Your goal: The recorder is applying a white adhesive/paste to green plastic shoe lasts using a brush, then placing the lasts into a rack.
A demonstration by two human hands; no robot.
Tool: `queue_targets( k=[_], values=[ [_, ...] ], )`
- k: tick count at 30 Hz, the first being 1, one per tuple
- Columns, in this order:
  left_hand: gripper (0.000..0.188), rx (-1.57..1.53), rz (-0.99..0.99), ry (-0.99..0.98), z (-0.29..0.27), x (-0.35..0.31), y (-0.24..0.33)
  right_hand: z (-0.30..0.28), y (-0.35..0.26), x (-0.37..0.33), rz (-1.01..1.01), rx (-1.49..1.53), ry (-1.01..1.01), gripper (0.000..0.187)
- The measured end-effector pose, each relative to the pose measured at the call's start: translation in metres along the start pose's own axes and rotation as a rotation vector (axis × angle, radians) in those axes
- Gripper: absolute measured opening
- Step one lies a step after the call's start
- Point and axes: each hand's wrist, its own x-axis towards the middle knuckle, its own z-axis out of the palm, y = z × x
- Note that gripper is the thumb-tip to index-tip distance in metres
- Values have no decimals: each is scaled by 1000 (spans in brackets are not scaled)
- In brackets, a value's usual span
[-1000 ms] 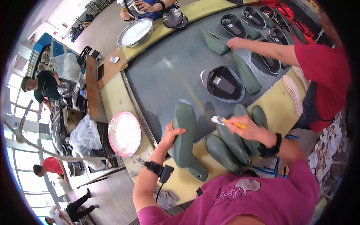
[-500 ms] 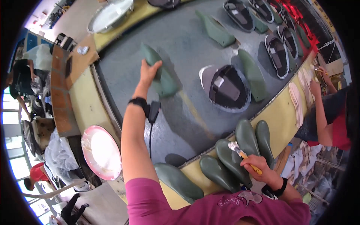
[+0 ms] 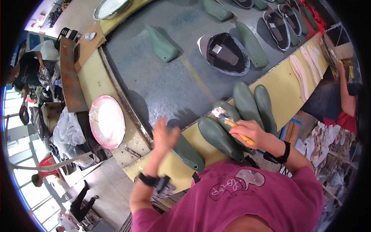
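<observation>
My left hand (image 3: pixel 165 138), smeared by motion, is by the top end of a green shoe last (image 3: pixel 188 154) on the yellow ledge; its fingers look spread, with nothing in them. In my right hand (image 3: pixel 252 133) is a brush (image 3: pixel 232 123) with a yellow handle and white paste on its bristles. Its tip hangs over the row of dark green lasts (image 3: pixel 218 137) on the ledge. Another green last (image 3: pixel 162 44) lies alone on the grey belt, away from both hands. A dark shoe upper (image 3: pixel 227 54) with a whitish coated rim sits beside a further last (image 3: pixel 251 44).
On the left ledge stands a pink-rimmed basin (image 3: pixel 107 121) of white paste. Several uppers (image 3: pixel 277 30) and lasts line the far right belt. Pale insoles (image 3: pixel 299 75) lie on the right ledge, near a co-worker's arm (image 3: pixel 345 85). A metal basin (image 3: pixel 112 7) is at the far left.
My left hand has let go of the last on the belt and drawn back to the near ledge. The view has shifted; my right hand still holds the brush over the lasts.
</observation>
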Motion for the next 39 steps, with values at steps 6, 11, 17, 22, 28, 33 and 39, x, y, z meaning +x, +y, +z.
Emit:
queue_targets(
  k=[6, 11, 17, 22, 28, 33, 39],
  values=[
    [63, 277, -82, 7, 21, -110, 53, 15, -19, -3, -170, 91, -61, 15],
    [52, -320, -73, 306, 26, -133, -11, 10, -33, -2, -242, 36, -116, 16],
    [96, 177, -258, 206, 13, -120, 5, 15, -36, -4, -262, 72, -115, 17],
    [87, 28, -350, 164, 19, -106, -7, 18, -37, -8, -237, 106, -89, 17],
    [71, -575, -295, -1, 14, -92, 6, 21, -21, 8, -244, 112, 25, 15],
    [67, -920, -172, -225, -1, -94, 50, 4, -19, 40, -82, 397, 61, 10],
    [65, -883, -83, -425, -19, -63, 73, -8, 9, 32, 218, 619, 4, 12]
  ],
)
